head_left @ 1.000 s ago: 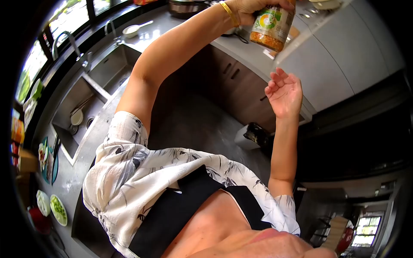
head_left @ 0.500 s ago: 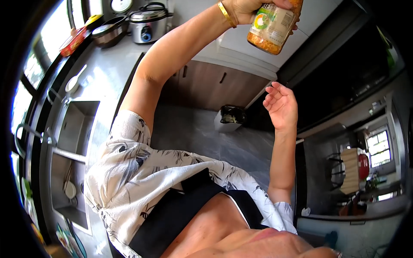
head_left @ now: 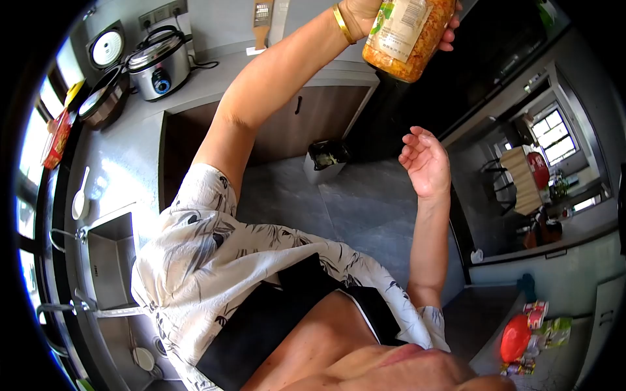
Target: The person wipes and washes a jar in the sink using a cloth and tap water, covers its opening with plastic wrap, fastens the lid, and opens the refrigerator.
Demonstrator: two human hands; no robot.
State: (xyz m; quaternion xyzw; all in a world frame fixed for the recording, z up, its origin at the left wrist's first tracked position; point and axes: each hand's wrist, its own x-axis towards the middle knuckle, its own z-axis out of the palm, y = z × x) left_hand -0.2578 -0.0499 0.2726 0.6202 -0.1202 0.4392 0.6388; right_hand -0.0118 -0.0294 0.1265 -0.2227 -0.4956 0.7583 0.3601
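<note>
At the top of the view, my left hand (head_left: pixel 366 14) is wrapped round a glass jar (head_left: pixel 409 38) of chopped orange-red food. The jar is tilted, with a pale label and barcode showing, and its upper end is cut off by the frame. A gold bracelet (head_left: pixel 342 24) circles my left wrist. Below and to the right of the jar, my right hand (head_left: pixel 425 161) is raised, apart from it. Its palm shows, the fingers are loosely curled, and nothing is in it.
A pressure cooker (head_left: pixel 158 64) and a dark pot (head_left: pixel 104 99) stand on the counter at upper left. A white spoon (head_left: pixel 81 201) lies near the double sink (head_left: pixel 112 264). On the floor is a bin (head_left: pixel 324 163). A red item (head_left: pixel 515 337) and packets lie at lower right.
My view has turned to the right, bringing the pressure cooker further into view and the red item into sight. My left hand still grips the jar, whose barcode now shows more fully.
</note>
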